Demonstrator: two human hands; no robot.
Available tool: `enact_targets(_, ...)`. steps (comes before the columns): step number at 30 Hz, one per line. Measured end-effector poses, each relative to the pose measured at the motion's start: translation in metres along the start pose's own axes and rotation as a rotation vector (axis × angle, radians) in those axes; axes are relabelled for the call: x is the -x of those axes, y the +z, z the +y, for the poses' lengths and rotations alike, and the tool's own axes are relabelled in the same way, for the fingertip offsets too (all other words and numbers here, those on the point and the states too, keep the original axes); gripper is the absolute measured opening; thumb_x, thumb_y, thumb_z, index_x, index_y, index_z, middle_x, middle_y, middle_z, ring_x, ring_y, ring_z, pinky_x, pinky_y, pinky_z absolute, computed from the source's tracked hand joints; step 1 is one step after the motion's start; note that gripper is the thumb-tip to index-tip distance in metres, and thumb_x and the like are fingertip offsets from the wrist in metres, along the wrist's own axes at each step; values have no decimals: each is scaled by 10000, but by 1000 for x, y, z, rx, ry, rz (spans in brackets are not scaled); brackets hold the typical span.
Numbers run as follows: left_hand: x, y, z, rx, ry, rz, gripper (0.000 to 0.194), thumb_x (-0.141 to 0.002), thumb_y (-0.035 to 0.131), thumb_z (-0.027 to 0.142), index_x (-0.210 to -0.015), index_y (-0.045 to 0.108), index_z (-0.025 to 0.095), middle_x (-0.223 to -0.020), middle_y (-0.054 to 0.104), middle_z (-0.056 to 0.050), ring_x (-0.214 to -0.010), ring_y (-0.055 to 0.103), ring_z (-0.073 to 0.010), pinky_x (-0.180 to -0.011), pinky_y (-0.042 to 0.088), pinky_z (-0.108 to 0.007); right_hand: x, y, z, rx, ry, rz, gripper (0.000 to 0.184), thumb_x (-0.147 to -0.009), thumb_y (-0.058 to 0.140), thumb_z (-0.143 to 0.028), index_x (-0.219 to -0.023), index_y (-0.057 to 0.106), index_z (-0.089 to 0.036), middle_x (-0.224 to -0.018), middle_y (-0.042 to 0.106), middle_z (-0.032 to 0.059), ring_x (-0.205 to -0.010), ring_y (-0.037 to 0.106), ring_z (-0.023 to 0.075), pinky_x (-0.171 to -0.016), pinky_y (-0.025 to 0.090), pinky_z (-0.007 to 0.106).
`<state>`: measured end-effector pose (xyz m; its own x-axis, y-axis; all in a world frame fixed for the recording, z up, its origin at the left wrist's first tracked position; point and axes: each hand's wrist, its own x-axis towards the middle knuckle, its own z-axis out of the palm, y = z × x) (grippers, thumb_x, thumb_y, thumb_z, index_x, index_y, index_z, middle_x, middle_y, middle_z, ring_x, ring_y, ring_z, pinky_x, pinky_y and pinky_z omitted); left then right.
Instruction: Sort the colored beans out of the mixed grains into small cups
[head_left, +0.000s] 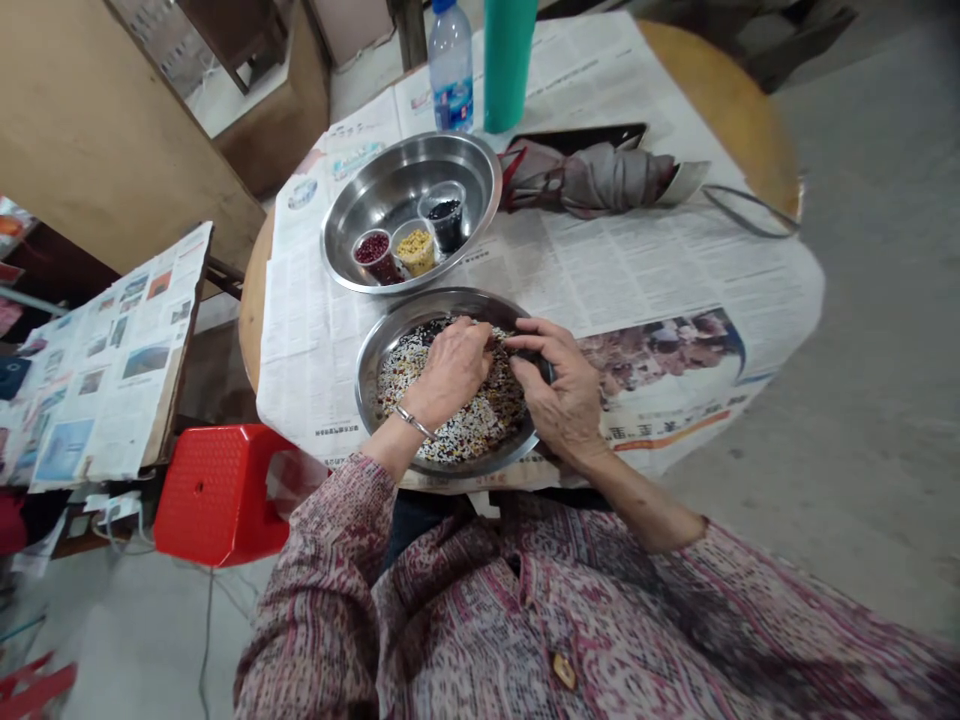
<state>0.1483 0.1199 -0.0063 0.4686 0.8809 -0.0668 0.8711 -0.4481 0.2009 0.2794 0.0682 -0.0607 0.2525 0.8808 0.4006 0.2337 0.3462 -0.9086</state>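
My left hand (450, 372), with a metal bracelet on its wrist, is curled down into a steel plate (450, 303) of mixed white, dark and reddish grains (465, 435). My right hand (564, 392) rests over the plate's right rim, its fingers reaching in to meet my left fingertips. Whether either hand pinches a grain is hidden. Behind the plate, a larger steel bowl (409, 170) holds several clear plastic cups: one of red beans (377, 255), one of yellow grains (415, 250), and one of black grains (444, 222).
Newspaper covers the round wooden table (720, 100). At the back stand a water bottle (451, 65) and a green flask (509, 60). A folded grey umbrella (592, 178) lies on a dark phone (577, 138). A red plastic stool (217, 495) stands at the left, beside a newspaper-covered board (112, 355).
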Motion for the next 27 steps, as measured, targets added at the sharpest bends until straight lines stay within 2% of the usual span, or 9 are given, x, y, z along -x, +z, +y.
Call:
enact_targets(4,-1,-1,-5,-18,-25,47,190,-879,516,49,-983,631,158,-1025,674,-102,-1010,624,-244,-938,525,-397,0,1,1,-5,-2,7,149,-864,596,-199,-955,703,-248,-1210,688,62,-1167,630,231,-1091,457,516)
enact_targets(7,10,-5,-11,16,-36,44,184,-866,506,45,-929,625,171,-954,680,-76,-969,623,-223,-925,519,-380,0,2,0,-9,-3,15,138,-862,602,-209,-948,701,-250,-1203,688,56,-1157,632,233,-1085,460,521)
enact_targets(12,59,-22,-17,49,-66,-1,180,-848,490,52,-828,615,180,-829,653,-43,-838,613,-180,-841,517,-339,-1,1,0,-8,-10,8,143,-861,599,-206,-952,700,-252,-1206,687,54,-1160,631,235,-1084,458,529)
enact_targets(15,89,-34,-18,97,-80,-124,153,-825,534,86,-791,635,197,-777,660,-15,-722,597,-150,-731,500,-294,0,1,0,-2,-2,1,146,-859,599,-203,-952,698,-255,-1211,687,48,-1173,624,238,-1098,444,532)
enact_targets(17,97,-39,-17,150,-103,-173,125,-841,570,133,-799,658,211,-754,676,3,-679,594,-136,-684,486,-272,0,1,0,4,-2,-1,146,-859,598,-203,-950,699,-254,-1209,688,48,-1171,625,236,-1096,445,528)
enact_targets(20,86,-36,-18,179,-107,-87,133,-899,563,152,-854,675,206,-784,691,-1,-727,621,-139,-754,515,-284,0,0,1,14,-11,-2,143,-856,600,-200,-946,700,-250,-1206,688,53,-1158,631,231,-1081,457,516)
enact_targets(23,61,-23,-20,112,-80,73,141,-904,590,123,-1000,673,184,-995,689,-54,-970,641,-186,-980,513,-364,0,0,1,19,-7,-9,141,-857,600,-201,-945,699,-250,-1207,687,55,-1158,629,230,-1081,457,517)
enact_targets(25,45,-12,-22,62,-66,109,221,-883,624,114,-1091,655,181,-1118,650,-82,-1106,607,-232,-1066,483,-434,0,0,1,21,-1,-13,139,-859,601,-205,-945,698,-254,-1207,686,54,-1161,626,231,-1084,455,521)
enact_targets(27,32,-4,-22,64,-50,104,279,-881,635,120,-1153,632,183,-1169,617,-93,-1153,586,-256,-1084,479,-470,0,0,0,21,1,-9,136,-859,602,-206,-942,698,-256,-1203,685,54,-1161,625,230,-1084,458,520)
